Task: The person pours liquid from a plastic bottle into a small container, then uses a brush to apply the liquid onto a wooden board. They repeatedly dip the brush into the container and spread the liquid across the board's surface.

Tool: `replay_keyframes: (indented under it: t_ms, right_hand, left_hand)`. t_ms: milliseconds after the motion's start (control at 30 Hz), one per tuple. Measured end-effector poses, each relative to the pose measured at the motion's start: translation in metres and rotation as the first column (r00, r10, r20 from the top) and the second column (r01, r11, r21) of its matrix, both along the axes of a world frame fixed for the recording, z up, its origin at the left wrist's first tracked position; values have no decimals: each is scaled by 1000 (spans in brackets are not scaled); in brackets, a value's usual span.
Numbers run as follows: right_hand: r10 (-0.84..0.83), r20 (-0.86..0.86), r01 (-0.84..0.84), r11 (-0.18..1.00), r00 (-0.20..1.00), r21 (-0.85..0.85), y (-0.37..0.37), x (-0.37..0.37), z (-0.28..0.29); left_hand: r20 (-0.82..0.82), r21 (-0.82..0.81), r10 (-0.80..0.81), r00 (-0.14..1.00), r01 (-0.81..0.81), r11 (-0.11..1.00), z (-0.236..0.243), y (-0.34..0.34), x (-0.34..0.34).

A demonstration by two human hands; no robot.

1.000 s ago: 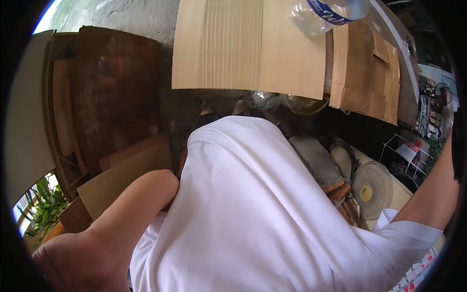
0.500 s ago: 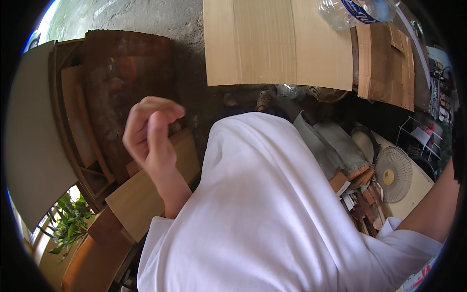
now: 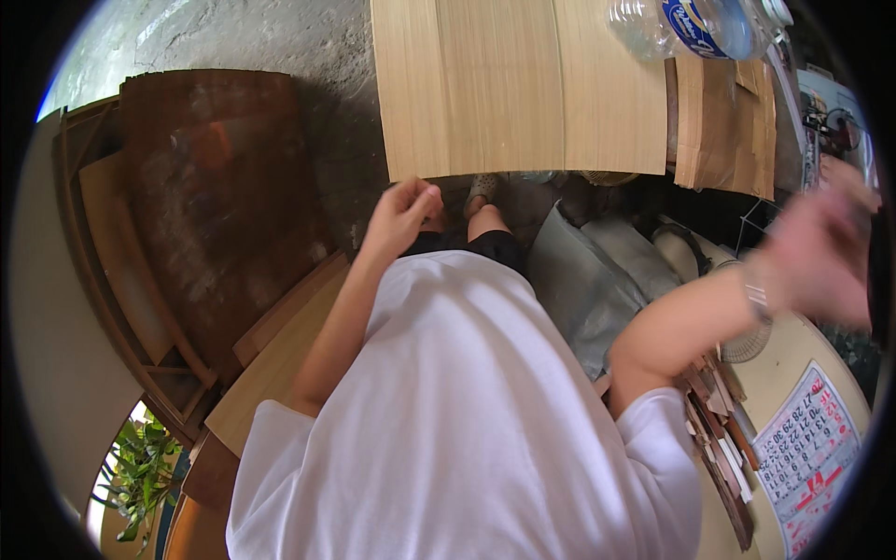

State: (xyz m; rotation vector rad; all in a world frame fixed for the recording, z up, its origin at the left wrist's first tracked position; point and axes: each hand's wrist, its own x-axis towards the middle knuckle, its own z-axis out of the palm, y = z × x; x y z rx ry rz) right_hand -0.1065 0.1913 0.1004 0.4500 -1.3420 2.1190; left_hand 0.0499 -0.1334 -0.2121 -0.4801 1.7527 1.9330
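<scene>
L hand curled by board edge, R hand a blur at far R

From my end, via head cam: L hand (image 3: 401, 217) is up in front of the body, fingers bent in, thumb near them. I see nothing in it, but can't tell if the grip is fully clenched or loose. Its knuckles sit right by the near edge of the wood-grain board (image 3: 504, 93); can't tell if they touch. Board is top ctr, flat, running out of view at the top.

R hand (image 3: 821, 247) is at far R, smeared by motion blur, so I can't tell its grip or whether it has anything. Band (image 3: 758, 297) on R wrist.

On the board's R side: clear plastic bottle (image 3: 691, 26) w/ blue label, lying on its side, and cardboard (image 3: 726, 126) just beyond the edge. Below R forearm: wood strips (image 3: 723, 439) and a calendar sheet (image 3: 807, 457). Grey sheeting (image 3: 583, 280) lies betw. the body and R arm. Dark brown panel (image 3: 210, 215) is L of L hand.
</scene>
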Motion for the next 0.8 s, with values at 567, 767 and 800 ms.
replay_keyframes:
  t_ms: [567, 767, 800]
  right_hand:
    - [99, 672, -271, 950, 734, 156, -26, -72, -262]
    - [156, 549, -386, 861, 821, 332, -40, -189, -301]
    - [158, 539, -393, 848, 827, 355, -43, -209, -310]
  left_hand:
    - [492, 135, -14, 871, -61, 989, -72, 84, -8]
    - [627, 222, 149, 765, -359, 907, -88, 120, -15]
    - [629, 255, 184, 756, -423, 869, -91, 125, -15]
